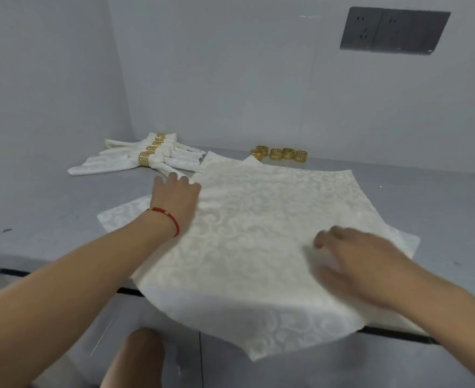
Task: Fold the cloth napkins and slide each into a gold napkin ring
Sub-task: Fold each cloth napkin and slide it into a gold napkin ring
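Observation:
A cream damask napkin (258, 219) lies spread flat on top of a stack of unfolded napkins, its near corner hanging over the counter's front edge. My left hand (174, 194), with a red string bracelet at the wrist, rests flat on the napkin's far left corner. My right hand (353, 256) is blurred, fingers loosely bent, touching the cloth near its right side. Several loose gold napkin rings (279, 154) stand in a row at the back. Folded napkins in gold rings (146, 156) lie piled at the back left.
The grey counter (48, 219) meets the wall at the back and a side wall at the left. A dark double socket (393, 30) is on the wall, upper right. Cabinet fronts and my knee (138, 357) show below the counter edge.

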`<state>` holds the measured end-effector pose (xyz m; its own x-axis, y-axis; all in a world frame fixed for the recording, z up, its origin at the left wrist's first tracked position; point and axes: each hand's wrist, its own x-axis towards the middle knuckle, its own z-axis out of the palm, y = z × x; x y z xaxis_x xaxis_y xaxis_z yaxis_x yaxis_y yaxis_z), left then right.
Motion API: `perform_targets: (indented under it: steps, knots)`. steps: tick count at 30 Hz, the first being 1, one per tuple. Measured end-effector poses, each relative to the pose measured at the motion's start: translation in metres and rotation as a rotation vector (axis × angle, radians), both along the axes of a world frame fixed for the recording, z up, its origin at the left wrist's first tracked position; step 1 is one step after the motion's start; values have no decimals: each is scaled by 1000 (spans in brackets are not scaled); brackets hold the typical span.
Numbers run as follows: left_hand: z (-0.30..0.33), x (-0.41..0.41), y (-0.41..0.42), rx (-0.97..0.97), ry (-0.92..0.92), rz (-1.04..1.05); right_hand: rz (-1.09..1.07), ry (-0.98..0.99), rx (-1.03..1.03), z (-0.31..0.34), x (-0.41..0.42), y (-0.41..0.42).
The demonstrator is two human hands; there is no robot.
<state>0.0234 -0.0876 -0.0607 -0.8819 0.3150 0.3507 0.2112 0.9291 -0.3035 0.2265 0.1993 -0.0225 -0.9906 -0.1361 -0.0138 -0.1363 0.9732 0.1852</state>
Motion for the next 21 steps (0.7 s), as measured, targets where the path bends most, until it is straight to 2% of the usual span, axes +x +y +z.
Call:
perform_targets:
  steps: [2, 3, 7, 9, 10, 12, 14, 15, 18, 21]
  knots:
    - [-5, 26, -1, 127, 18, -139, 214, -88, -75, -15, 16, -21]
    - [-8, 44, 0, 215, 30, -236, 246, -95, -75, -24, 19, -26]
    - [-25, 131, -1, 518, 59, -683, 292, 126, -66, -49, 13, -29]
    - [-46, 170, -7, 550, 124, -784, 354, 221, -101, -54, 10, -30]
    - [-60, 185, -10, 488, 181, -776, 385, 239, -127, -56, 10, -30]
    - [-87, 201, -17, 230, 278, -738, 429, 239, -166, -56, 11, -34]
    - [-101, 202, -21, -35, 307, -660, 462, 239, -195, -53, 12, -35]
    - [-102, 198, -23, -99, 329, -624, 470, 240, -204, -52, 13, -35]
    - [-95, 181, -23, -182, 381, -601, 492, 258, -143, -51, 20, -35]
    - [-90, 172, -24, -189, 447, -686, 507, 155, -6, -57, 35, -36]
